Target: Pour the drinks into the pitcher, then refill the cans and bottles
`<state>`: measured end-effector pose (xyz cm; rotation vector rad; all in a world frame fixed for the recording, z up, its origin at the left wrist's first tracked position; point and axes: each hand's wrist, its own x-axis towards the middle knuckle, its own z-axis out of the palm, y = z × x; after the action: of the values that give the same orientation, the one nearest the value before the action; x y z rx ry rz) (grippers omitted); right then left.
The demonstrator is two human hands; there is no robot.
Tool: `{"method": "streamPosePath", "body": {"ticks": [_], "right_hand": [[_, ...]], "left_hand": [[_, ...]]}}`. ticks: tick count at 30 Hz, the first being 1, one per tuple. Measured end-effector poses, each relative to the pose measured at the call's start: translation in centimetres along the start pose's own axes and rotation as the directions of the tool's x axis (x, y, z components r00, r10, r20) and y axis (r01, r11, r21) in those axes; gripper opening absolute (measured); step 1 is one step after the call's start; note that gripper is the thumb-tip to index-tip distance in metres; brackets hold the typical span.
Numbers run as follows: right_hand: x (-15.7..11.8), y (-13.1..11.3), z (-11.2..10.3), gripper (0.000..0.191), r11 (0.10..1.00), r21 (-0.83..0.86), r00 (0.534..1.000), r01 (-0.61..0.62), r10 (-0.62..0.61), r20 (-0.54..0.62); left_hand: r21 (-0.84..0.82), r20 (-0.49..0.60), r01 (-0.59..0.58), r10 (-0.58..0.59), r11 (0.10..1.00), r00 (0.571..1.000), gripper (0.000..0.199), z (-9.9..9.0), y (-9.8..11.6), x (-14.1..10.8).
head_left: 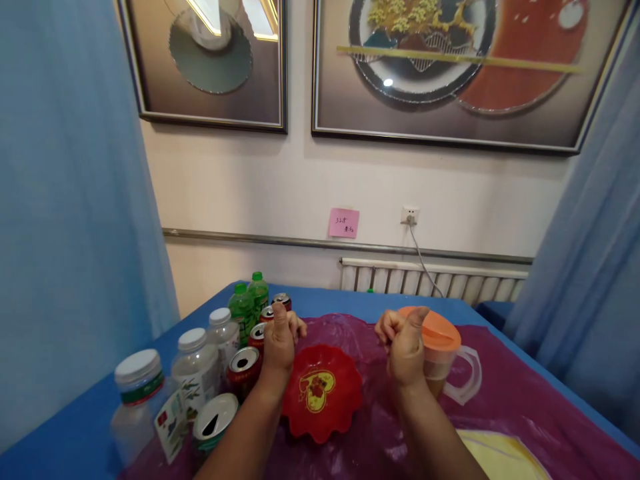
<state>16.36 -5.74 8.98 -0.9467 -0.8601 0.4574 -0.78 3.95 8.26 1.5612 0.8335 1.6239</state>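
My left hand is raised just beyond the left rim of a red scalloped plate, beside a row of opened drink cans. Its thumb points up and its fingers are curled in, holding nothing. On the plate's other side my right hand makes the same thumb-up fist, with nothing in it. Behind and to the right of that hand stands a clear pitcher with an orange lid, partly hidden by the hand and forearm. The nearest can to my left hand is a red one.
Clear bottles with white caps and green bottles line the left side. A teal can stands near the front. A yellow cloth lies front right on purple sheeting. Blue curtains hang at both sides.
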Motion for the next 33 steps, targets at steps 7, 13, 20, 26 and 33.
{"method": "streamPosePath", "body": {"ticks": [7,13,20,26,33], "right_hand": [[0.3,0.0,-0.5,0.077,1.0,0.003,1.0,0.002,-0.002,-0.026],[0.4,0.1,-0.6,0.076,0.999,0.012,0.999,0.03,-0.03,-0.031],[0.2,0.1,-0.3,0.078,1.0,0.001,1.0,0.022,-0.022,-0.017],[0.0,0.4,-0.2,0.078,1.0,-0.008,1.0,-0.008,0.008,-0.009],[-0.2,0.5,0.0,0.078,1.0,-0.003,1.0,0.0,0.0,0.013]], "left_hand": [[-0.053,0.049,-0.017,0.019,0.998,0.999,0.077,0.6,1.5,0.2],[-0.046,0.076,-0.053,0.057,0.998,0.996,0.076,0.4,2.1,0.5],[-0.021,0.094,-0.025,0.027,0.999,0.995,0.076,0.3,1.9,0.3],[-0.013,0.083,0.002,-0.001,1.0,0.997,0.074,0.5,1.9,0.0],[-0.033,0.098,-0.008,0.011,0.999,0.995,0.074,0.4,1.6,-0.1]]}}
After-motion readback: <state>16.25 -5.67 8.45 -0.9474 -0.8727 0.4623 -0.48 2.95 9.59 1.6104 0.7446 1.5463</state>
